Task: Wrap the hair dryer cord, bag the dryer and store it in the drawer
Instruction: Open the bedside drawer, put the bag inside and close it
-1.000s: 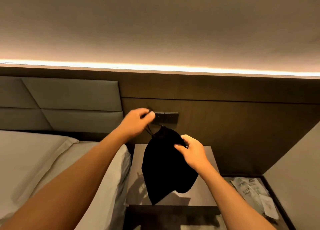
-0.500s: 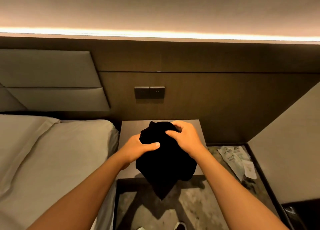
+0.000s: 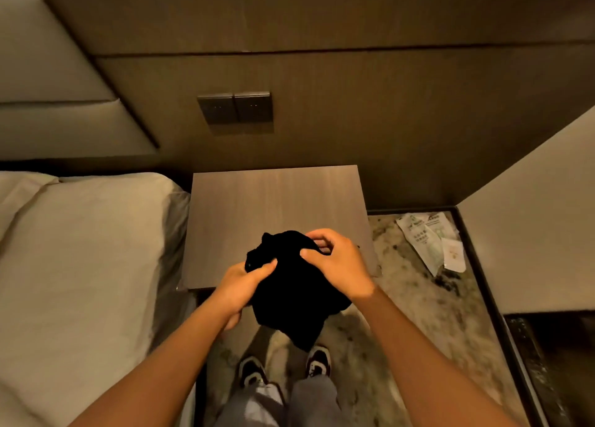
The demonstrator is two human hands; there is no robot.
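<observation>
A black cloth bag [image 3: 293, 294] hangs bulging in front of me, over the front edge of the wooden nightstand [image 3: 277, 207]. My left hand [image 3: 240, 285] grips the bag's left side near its gathered top. My right hand [image 3: 338, 265] clasps the top right of the bag, fingers curled over the cloth. The hair dryer and its cord are hidden; I cannot see inside the bag. No drawer front shows from this angle.
A bed with pale linen [image 3: 80, 265] lies to the left of the nightstand. Wall switches [image 3: 236, 108] sit on the wood panel behind. Printed paper packets [image 3: 428, 240] lie on the marbled floor at right, beside a pale wall panel [image 3: 531, 233]. My shoes [image 3: 283, 365] stand below the bag.
My left hand dropped from the drawstring held high to the bag's side. Both hands lowered the bag towards the nightstand's front edge, and my view tilted down to the floor.
</observation>
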